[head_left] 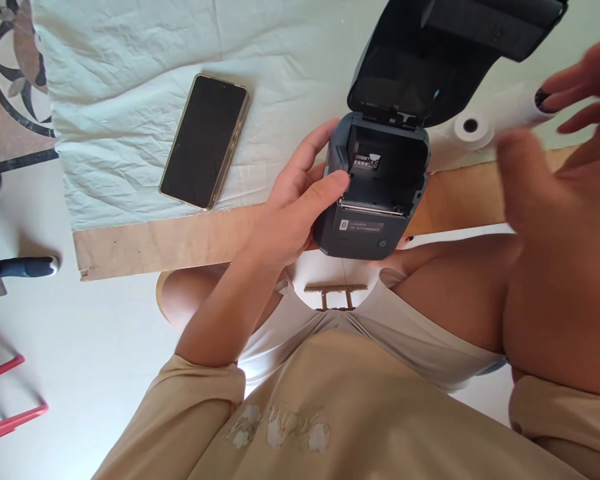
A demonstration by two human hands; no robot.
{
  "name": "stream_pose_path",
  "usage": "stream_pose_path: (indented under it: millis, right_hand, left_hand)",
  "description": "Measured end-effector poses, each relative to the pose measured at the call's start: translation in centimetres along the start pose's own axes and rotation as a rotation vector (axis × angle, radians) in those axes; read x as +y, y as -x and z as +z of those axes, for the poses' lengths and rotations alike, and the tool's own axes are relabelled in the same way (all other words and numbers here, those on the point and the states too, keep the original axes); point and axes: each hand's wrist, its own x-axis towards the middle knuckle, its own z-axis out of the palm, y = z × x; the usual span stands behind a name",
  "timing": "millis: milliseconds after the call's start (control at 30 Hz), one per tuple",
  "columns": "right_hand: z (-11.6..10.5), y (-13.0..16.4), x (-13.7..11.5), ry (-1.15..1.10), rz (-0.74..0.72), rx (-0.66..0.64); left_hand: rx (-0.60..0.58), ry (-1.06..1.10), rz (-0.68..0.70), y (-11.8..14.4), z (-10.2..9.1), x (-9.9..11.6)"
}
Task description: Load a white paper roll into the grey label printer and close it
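Small dark grey label printer [375,193], seen from above, held over the near edge of a low wooden board [180,243] and above the person's lap. Its hinged lid [430,60] stands fully open, tilted up and away; the paper bay [387,170] lies exposed, with a white printed sticker on its rear wall. A power button and a line of small print mark the front panel.

Left hand [295,207]: clasped on the printer's left side, thumb laid across the front left corner of the bay, fingers wrapped behind the casing. Right hand [555,167]: raised to the right of the printer, blurred, fingers spread and apart, closed on nothing visible; dark polish shows on one nail.

A white paper roll [473,127] lies just right of the printer, behind the hinge, near the right fingertips; contact with them cannot be told. A black smartphone [205,141] in a gold-edged case lies screen up, well to the left, on a creased pale cloth [120,100] covering the board.
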Motion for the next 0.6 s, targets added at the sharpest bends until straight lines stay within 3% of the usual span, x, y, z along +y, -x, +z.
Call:
stream_pose_path:
  millis: [67, 133, 367, 467, 600]
  right_hand:
    - [0.7, 0.4, -1.0, 0.121, -0.130, -0.154]
    - [1.5, 0.4, -1.6, 0.226, -0.167, -0.256]
    - [2.7, -0.8, -1.4, 0.276, -0.057, -0.304]
    - [2.2, -0.7, -2.8, 0.156, 0.047, -0.338]
    - [1.9, -0.2, -3.5, -0.200, 0.193, -0.335]
  left_hand:
    - [0.011, -0.008, -0.004, -0.1, -0.1, -0.1]
    - [0.030, -0.012, 0.004, -0.1, 0.0, -0.1]
    - [0.115, 0.028, -0.028, 0.1, 1.6, 1.1]
    - [0.088, 0.074, -0.043, 0.3, 1.8, 1.4]
    - [0.079, 0.003, -0.048, 0.3, 1.1, 1.0]
